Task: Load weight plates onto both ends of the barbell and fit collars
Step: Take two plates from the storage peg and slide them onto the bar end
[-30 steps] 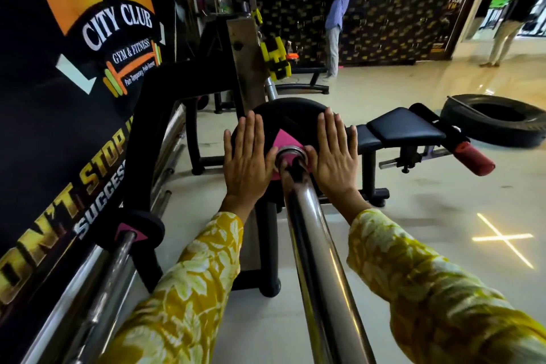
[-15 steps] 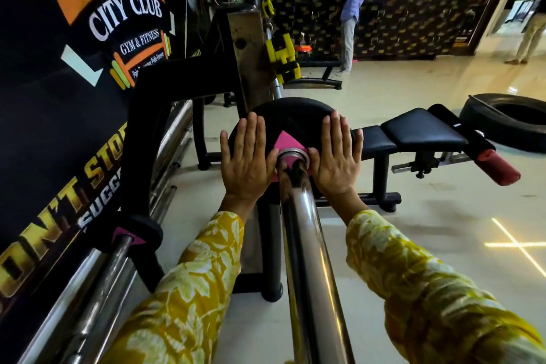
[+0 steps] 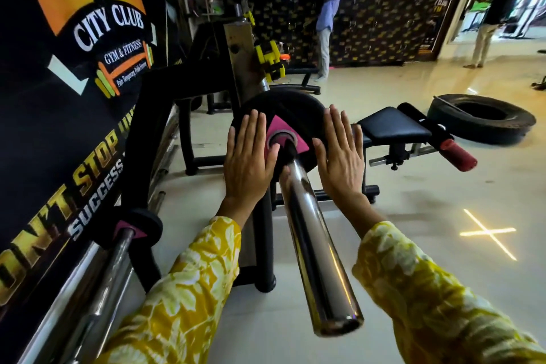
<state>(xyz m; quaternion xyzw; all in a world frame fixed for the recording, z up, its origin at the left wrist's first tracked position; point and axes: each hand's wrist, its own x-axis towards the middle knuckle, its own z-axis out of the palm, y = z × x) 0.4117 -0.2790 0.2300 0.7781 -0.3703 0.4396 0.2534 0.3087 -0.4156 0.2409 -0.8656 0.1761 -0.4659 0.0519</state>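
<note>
- The black weight plate (image 3: 288, 111) sits on the shiny barbell (image 3: 313, 233).
- The left hand (image 3: 246, 162) lies flat on the plate, left of the barbell, fingers straight.
- The right hand (image 3: 342, 156) lies flat right of the barbell, fingers straight, holding nothing.

Barbell (image 3: 313, 245) seemingly rests on black stand (image 3: 263, 248).
</note>
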